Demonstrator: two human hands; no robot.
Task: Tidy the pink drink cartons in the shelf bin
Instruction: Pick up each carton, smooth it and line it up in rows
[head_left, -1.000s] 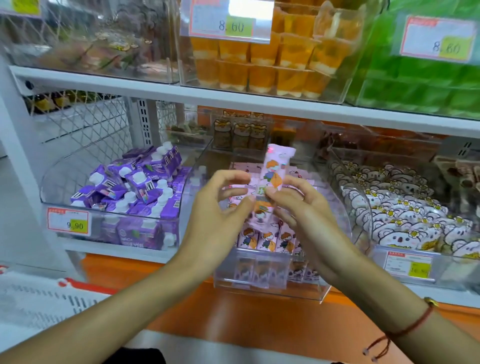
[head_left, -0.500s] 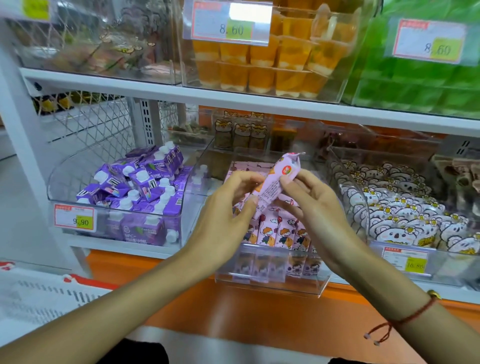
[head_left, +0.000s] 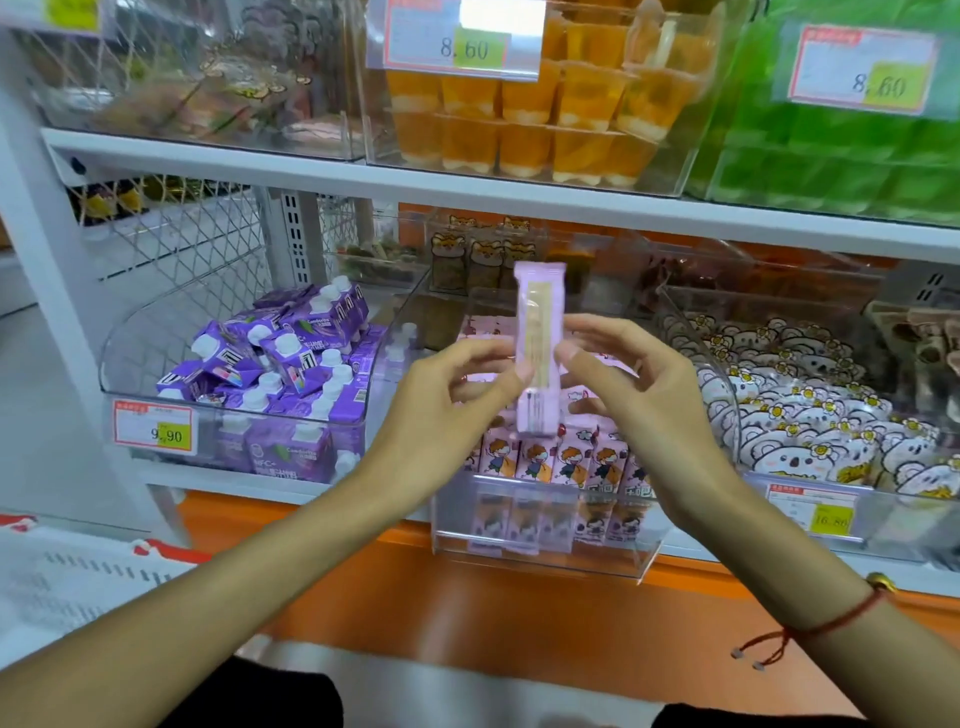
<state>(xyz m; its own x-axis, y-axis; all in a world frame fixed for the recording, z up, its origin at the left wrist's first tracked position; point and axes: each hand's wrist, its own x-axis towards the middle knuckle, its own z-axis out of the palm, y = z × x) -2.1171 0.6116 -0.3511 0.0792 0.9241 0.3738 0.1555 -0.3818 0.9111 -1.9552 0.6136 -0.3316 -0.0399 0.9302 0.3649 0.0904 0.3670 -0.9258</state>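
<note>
A slim pink drink carton (head_left: 538, 332) stands upright in the air above the clear shelf bin (head_left: 540, 551), its back with the attached straw facing me. My left hand (head_left: 447, 410) pinches its left edge and my right hand (head_left: 639, 400) pinches its right edge. Below, a front row of pink cartons (head_left: 556, 460) with a cartoon child stands upright in the bin. More pink cartons lie behind them, partly hidden by my hands.
A bin of purple cartons (head_left: 275, 374) sits to the left, a bin of koala packs (head_left: 810, 431) to the right. The upper shelf holds orange jelly cups (head_left: 524, 119) and green packs (head_left: 841, 156). A white basket (head_left: 67, 582) lies at lower left.
The carton was turned in my fingers from tilted with its printed face showing to upright with its straw side towards me. Both hands stayed above the bin.
</note>
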